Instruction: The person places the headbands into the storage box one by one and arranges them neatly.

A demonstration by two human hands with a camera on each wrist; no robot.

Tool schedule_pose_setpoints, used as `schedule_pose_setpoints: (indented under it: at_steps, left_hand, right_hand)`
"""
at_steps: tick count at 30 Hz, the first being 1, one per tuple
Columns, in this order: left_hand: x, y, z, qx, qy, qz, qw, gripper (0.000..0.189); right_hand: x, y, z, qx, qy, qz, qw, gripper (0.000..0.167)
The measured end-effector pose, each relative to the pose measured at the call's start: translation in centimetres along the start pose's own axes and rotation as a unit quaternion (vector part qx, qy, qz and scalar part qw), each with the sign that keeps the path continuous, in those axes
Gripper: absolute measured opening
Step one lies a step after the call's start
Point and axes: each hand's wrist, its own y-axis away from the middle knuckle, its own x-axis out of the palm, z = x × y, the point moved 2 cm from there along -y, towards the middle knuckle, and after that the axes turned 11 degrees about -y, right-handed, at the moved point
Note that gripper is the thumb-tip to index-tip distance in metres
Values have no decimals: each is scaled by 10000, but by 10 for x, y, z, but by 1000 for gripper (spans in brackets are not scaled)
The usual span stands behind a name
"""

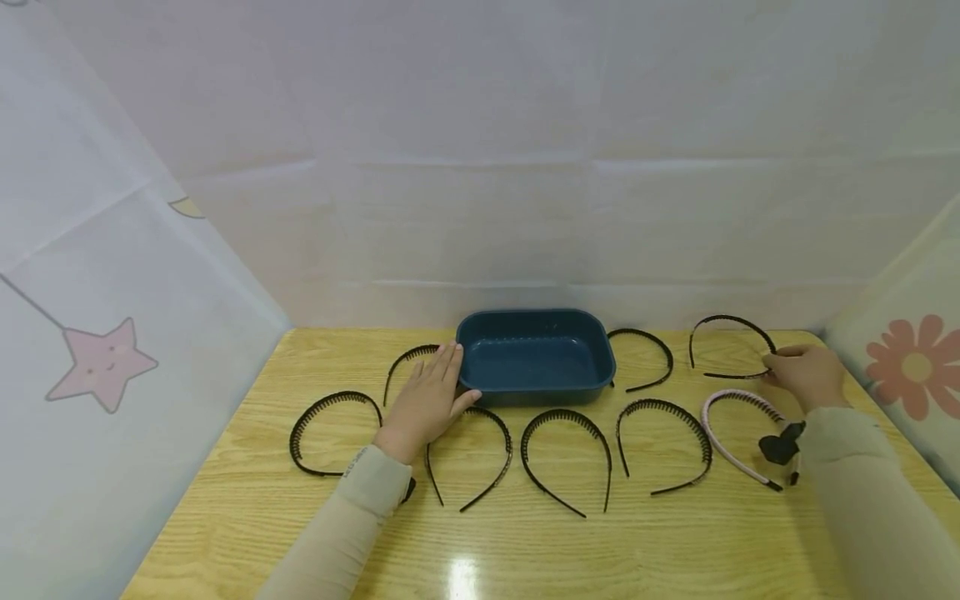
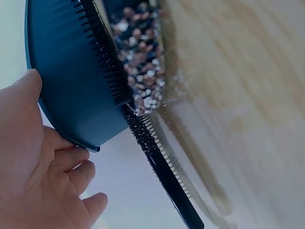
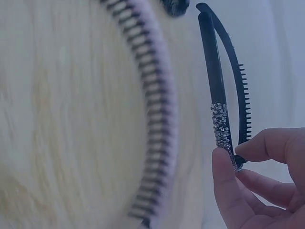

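A dark blue basin [image 1: 534, 398] stands at the back of the table. My left hand [image 1: 429, 400] rests against its left end, fingers stretched along the wall and thumb near the front corner. From the left wrist, the hand [image 2: 57, 162] touches the basin's rim [image 2: 59, 131]. At the back right, my right hand [image 1: 810, 372] pinches a black toothed headband [image 1: 735, 317] by its right side. Sparkling stones cover part of this headband [image 3: 220, 125] in the right wrist view, where thumb and fingers of the right hand [image 3: 264, 176] close on it.
More black headbands [image 1: 566, 414] lie in a row before the basin, others beside it. A pink headband [image 1: 712, 425] with a black bow [image 1: 780, 446] lies below my right hand. White cloth walls [image 1: 480, 208] border the wooden table [image 1: 525, 550] at back and sides.
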Motion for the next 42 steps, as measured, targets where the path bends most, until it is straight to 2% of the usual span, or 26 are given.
schedule_pose_setpoints:
  at_steps: [4,10,17,21,34,42]
  left_hand:
    - [1,1,1,9,-2,-62,10000,83]
    - [1,1,2,6,-14,-156,9999,82]
    - [1,0,2,9,14,-176,9998,82]
    - [0,1,2,-15,45,-127,9999,82]
    - [-1,3,-1,-15,89,-102,9999,81]
    - [0,2,-1,-17,20,-112,9999,82]
  right_hand:
    - [9,5,14,-293,-184,122,9993,63]
    - [22,20,39,-564,-109,355,9977,66]
    - [44,36,65,-906,-629,626,9919,63]
    - [58,44,78,-1045,-699,749,9892,61]
    - [104,70,120,-1303,-767,1193,9813,58]
    - [141,70,132,-1449,-1136,1344,9737,52]
